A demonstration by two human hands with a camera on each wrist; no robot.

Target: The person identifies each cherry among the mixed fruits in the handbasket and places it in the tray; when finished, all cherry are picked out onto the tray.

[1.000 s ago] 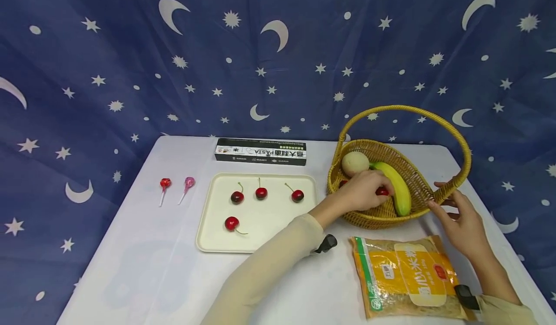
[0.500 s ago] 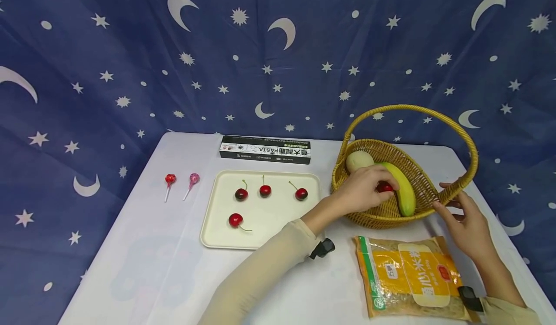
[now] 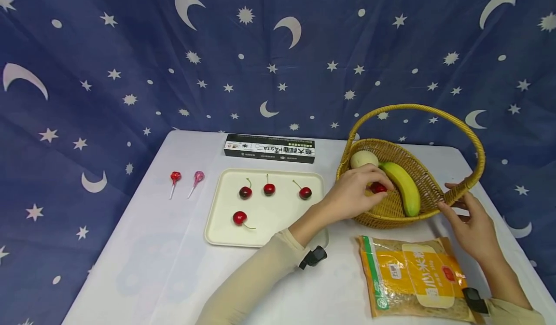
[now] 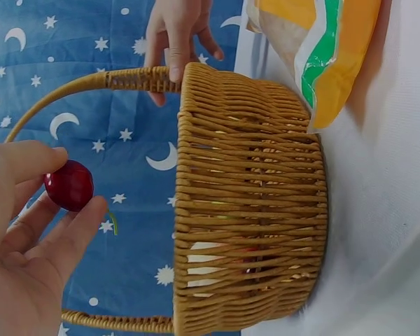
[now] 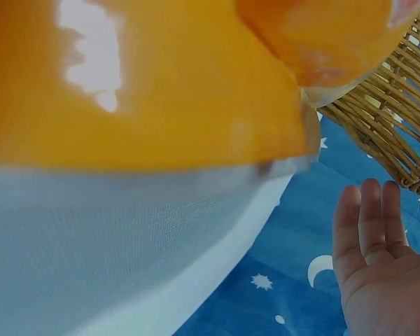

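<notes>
My left hand (image 3: 358, 192) is over the left part of the yellow wicker basket (image 3: 388, 223). In the left wrist view its thumb and fingers pinch a dark red cherry (image 4: 70, 185) with a green stem, level with the space above the rim. Inside the basket lie a banana (image 3: 403, 190) and a pale round fruit (image 3: 364, 159), partly covered by the left hand in the head view. My right hand (image 3: 473, 226) holds the basket at its right end where the handle meets the rim, thumb in front and fingers behind; in the right wrist view those fingers look nearly straight.
Left of the basket a cream tray (image 3: 271, 223) bears several cherries (image 3: 269, 189). Behind it lies a black pasta box (image 3: 269, 148). Two lollipops (image 3: 175, 176) are farther left. An orange food packet (image 3: 417, 279) lies in front of the basket, below a starry blue curtain (image 3: 243, 49).
The head view has shifted slightly, so the scene sits farther right. My left hand has drawn a little to the left relative to the basket. My right hand keeps its place on the basket.
</notes>
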